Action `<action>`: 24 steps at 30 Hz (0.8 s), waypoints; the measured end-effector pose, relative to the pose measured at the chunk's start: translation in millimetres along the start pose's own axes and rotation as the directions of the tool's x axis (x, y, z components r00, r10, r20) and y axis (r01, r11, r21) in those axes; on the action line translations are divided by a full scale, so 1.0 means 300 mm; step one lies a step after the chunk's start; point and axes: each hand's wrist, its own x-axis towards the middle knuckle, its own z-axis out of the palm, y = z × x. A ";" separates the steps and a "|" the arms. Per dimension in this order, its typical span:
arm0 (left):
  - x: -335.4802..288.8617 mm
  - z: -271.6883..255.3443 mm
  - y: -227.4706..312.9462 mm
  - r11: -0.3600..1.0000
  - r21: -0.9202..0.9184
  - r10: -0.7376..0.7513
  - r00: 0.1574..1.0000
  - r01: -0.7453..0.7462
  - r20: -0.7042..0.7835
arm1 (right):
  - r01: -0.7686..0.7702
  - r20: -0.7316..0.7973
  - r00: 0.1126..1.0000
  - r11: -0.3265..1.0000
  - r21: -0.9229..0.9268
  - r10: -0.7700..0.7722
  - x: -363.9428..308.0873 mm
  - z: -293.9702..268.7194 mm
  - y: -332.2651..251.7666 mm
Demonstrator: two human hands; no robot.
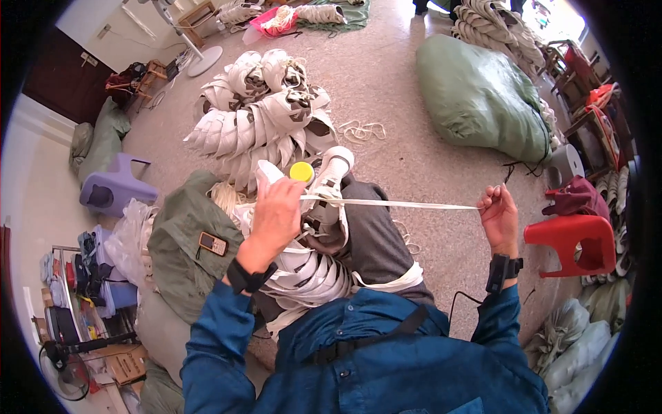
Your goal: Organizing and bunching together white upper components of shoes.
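Blue shirt (414, 348) cloth fills the foreground, and beyond it a white shoe upper (338, 165) lies over the person's lap, by a nested stack of uppers (309, 274). Its flat white lace (400, 203) stretches taut sideways to the right hand (499, 210), whose thumb and fingers pinch the far end. The left hand (276, 214) curls at the upper beside the lace's near end; whether it grips lace or upper, I cannot tell. The step appears to be lacing, with a length being drawn through; the next move probably calls for freeing the right hand to regrip nearer the upper. Printing on the cardboard box (126, 364) is unreadable.
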 end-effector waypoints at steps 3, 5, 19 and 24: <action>-0.006 0.038 -0.028 0.994 0.109 -0.025 0.969 -0.002 0.247 | -0.011 -0.038 0.999 0.956 -0.293 -0.001 0.023 -0.019 -0.006; 0.013 0.043 -0.017 0.985 0.165 -0.014 0.945 -0.042 0.328 | -0.001 -0.081 0.985 0.473 -0.881 -0.150 0.079 -0.138 0.039; -0.143 0.041 0.273 0.569 -0.705 -0.518 0.851 0.423 0.093 | -0.117 0.495 0.799 0.896 -0.429 0.342 0.014 0.520 0.267; -0.191 0.146 0.321 -0.064 -0.846 -0.735 0.548 0.530 0.400 | -0.063 0.102 0.988 0.896 -0.439 0.119 0.027 0.230 0.107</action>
